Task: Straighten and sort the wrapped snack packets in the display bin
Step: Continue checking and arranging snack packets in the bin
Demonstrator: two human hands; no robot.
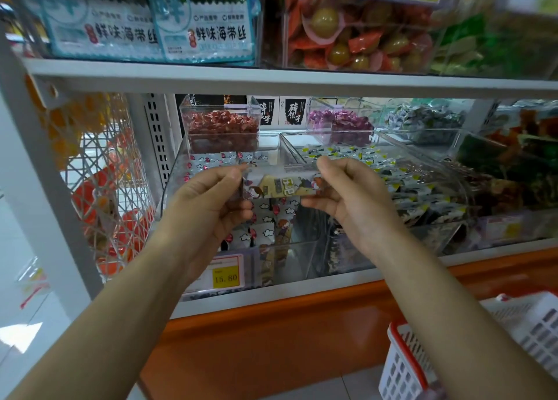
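A long wrapped snack packet (282, 186), pale with cartoon figures and a yellow band, is held level above the clear display bin (175, 170). My left hand (211, 194) pinches its left end and my right hand (344, 188) pinches its right end. Below it, inside the bin, lie several more packets (265, 218) with cloud and red-dot print, some standing on end near the bin's front wall. More of these packets (211, 161) lie at the back of the bin.
A neighbouring clear bin (447, 170) to the right holds several dark-and-white packets. Small clear boxes of red sweets (222, 121) and purple sweets (341, 121) stand behind. A yellow price tag (225, 275) sits at the front. A white-and-red basket (453, 354) stands lower right; a wire rack (99, 170) hangs left.
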